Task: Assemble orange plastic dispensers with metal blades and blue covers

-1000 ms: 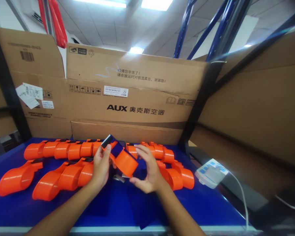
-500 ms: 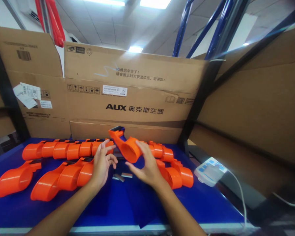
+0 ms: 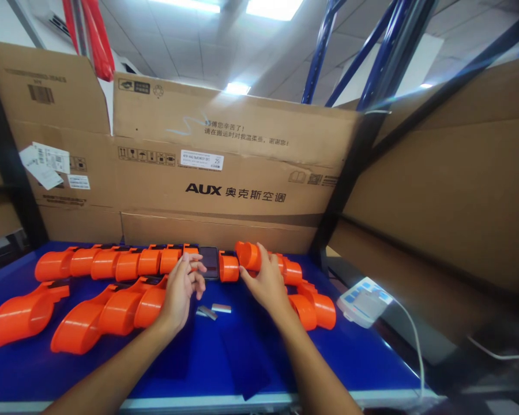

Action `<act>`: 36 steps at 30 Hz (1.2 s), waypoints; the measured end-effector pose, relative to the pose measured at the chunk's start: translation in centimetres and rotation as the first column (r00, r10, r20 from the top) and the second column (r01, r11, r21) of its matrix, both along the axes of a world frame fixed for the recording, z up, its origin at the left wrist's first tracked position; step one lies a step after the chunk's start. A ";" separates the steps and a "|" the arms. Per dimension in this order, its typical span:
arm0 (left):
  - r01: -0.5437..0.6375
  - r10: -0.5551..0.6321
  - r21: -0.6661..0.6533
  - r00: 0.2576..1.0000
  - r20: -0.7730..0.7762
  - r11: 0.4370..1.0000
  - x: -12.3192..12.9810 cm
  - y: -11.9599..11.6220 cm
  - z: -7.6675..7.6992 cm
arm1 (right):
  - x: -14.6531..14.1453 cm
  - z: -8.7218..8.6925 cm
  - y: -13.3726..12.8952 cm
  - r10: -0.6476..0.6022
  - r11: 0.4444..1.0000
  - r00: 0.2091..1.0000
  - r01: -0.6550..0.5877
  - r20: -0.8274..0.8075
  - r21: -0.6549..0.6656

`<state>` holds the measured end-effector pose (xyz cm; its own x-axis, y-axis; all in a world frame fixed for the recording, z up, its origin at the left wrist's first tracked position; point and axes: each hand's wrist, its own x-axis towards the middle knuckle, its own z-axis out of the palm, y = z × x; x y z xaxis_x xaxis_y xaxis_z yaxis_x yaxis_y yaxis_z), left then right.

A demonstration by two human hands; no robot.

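My right hand has its thumb and fingers around an orange ring-shaped piece at the back row, right of centre. Another orange piece stands just left of that thumb. My left hand is raised with its fingers spread and holds nothing, in front of the left rows. A dark phone-like slab lies between the two hands at the back. Small metal strips rest on the blue surface between my wrists.
Several orange pieces stand in two rows on the blue table. A white device with a cable sits at the right edge. Cardboard panels and a dark post border the back.
My right hand has moved back and slightly right, bringing the orange piece from midair down to the back row. The dark slab now shows fully. My left hand has barely moved.
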<state>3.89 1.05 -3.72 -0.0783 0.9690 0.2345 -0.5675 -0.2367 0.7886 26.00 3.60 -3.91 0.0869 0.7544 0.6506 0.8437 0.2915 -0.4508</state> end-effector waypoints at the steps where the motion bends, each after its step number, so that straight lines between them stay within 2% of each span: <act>1: 0.003 -0.003 0.001 1.000 -0.002 1.000 0.0 0.0 0.0 | 0.1 -0.1 0.1 0.003 1.000 1.000 -0.003 0.015 -0.019; 6: 0.022 -0.022 0.003 1.000 -0.001 1.000 0.0 -0.1 0.1 | 0.8 -1.3 0.9 0.045 0.996 0.996 -0.039 0.083 -0.077; 9: 0.027 -0.027 0.010 1.000 0.000 1.000 0.0 -0.2 0.0 | 1.3 -2.2 1.4 0.089 0.995 0.989 -0.082 0.121 -0.059; 12: 0.032 -0.032 0.016 0.999 -0.007 0.999 0.0 -0.2 -0.1 | 1.3 -2.4 1.3 0.095 0.994 0.985 -0.086 0.142 -0.068; 17: 0.034 -0.034 0.021 0.999 -0.024 0.999 -0.1 -0.2 -0.2 | 1.0 -1.1 0.7 0.054 0.949 0.983 0.004 0.178 -0.314; 19: 0.038 -0.037 0.027 0.999 -0.023 0.999 -0.1 -0.1 -0.3 | 1.2 -0.5 0.8 0.042 0.953 0.980 0.019 0.194 -0.301; 22: 0.043 -0.043 0.028 0.999 -0.025 0.999 -0.2 0.0 -0.5 | 1.7 -0.1 1.2 -0.062 0.967 0.963 0.123 0.262 -0.224; 26: 0.049 -0.048 0.024 0.998 -0.034 0.999 -0.1 0.0 -0.7 | 2.1 -0.2 1.4 -0.174 0.935 0.897 0.279 0.406 -0.217; 32: 0.059 -0.059 0.000 0.998 -0.037 0.998 -0.1 -0.3 -0.5 | 1.7 -0.4 1.8 -0.139 0.899 0.818 0.340 0.559 -0.275; 36: 0.064 -0.064 -0.001 0.997 -0.042 0.998 -0.1 -0.5 -0.4 | 1.7 -0.3 2.6 -0.157 0.889 0.771 0.383 0.617 -0.252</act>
